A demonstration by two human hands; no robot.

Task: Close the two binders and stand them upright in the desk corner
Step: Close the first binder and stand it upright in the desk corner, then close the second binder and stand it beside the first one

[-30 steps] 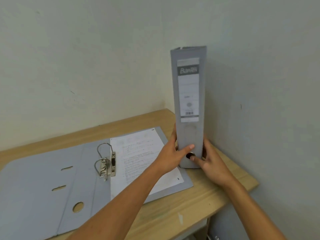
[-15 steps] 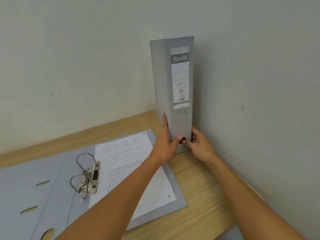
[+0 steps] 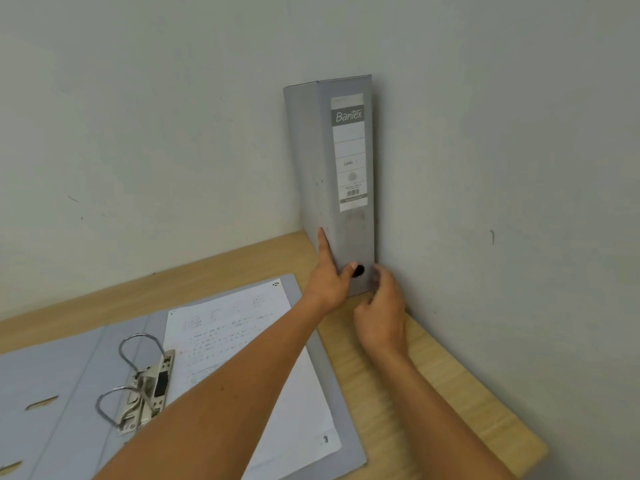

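A closed grey binder with a white spine label stands upright in the desk corner, close against both walls. My left hand holds its lower part, fingers flat on the left cover and thumb on the spine beside the finger hole. My right hand is just in front of the spine's lower right edge, fingers loosely curled, fingertips at the edge and not wrapped around it. A second grey binder lies flat and open on the desk to the left, with its metal rings up and a printed sheet on its right half.
The wooden desk meets a pale wall at the back and another on the right. Its front right corner is rounded. My left forearm crosses over the open binder's sheet.
The upright binder has been pushed back and right into the corner against the walls. My right hand has slipped off its right side to the front.
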